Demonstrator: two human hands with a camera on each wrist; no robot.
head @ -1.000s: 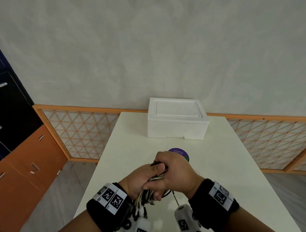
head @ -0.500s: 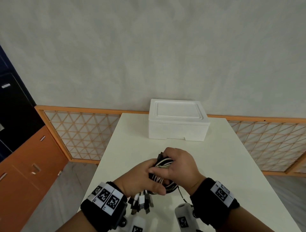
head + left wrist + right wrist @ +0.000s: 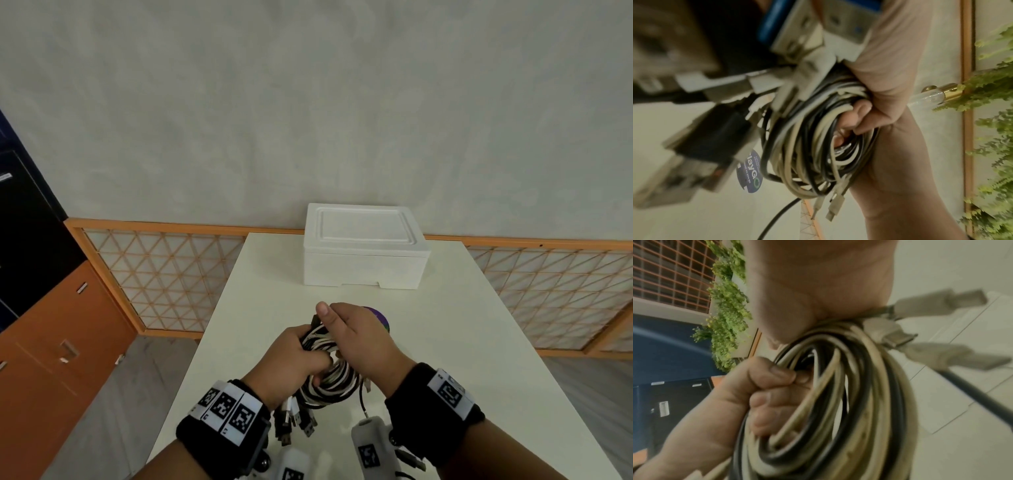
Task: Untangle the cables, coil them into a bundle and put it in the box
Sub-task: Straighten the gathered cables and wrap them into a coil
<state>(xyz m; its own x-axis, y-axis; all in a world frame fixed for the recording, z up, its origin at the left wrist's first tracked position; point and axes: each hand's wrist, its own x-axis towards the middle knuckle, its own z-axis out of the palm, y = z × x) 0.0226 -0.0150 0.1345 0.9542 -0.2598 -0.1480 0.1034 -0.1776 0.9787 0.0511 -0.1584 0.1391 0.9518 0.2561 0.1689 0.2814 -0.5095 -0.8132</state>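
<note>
A coil of black and white cables [image 3: 330,380] hangs between both hands above the near part of the white table [image 3: 452,346]. My left hand [image 3: 298,356] grips its left side, fingers curled through the loops. My right hand [image 3: 346,330] holds the top of the coil from the right, thumb raised. Several USB plugs [image 3: 294,423] dangle below the left hand. The left wrist view shows the coil [image 3: 818,138] with loose plugs [image 3: 835,206]. The coil [image 3: 855,402] fills the right wrist view, left fingers [image 3: 772,386] wrapped round it. The white foam box [image 3: 364,253] stands at the table's far end, lid on.
A purple round disc [image 3: 382,318] lies on the table just behind my right hand. An orange lattice screen [image 3: 164,274] runs behind the table. To the left, beyond the table's edge, stands an orange cabinet [image 3: 51,342].
The hands have shifted apart a little and the coil has turned, so more of its loops show between them. The right thumb has lifted. The plugs now hang free below the left hand.
</note>
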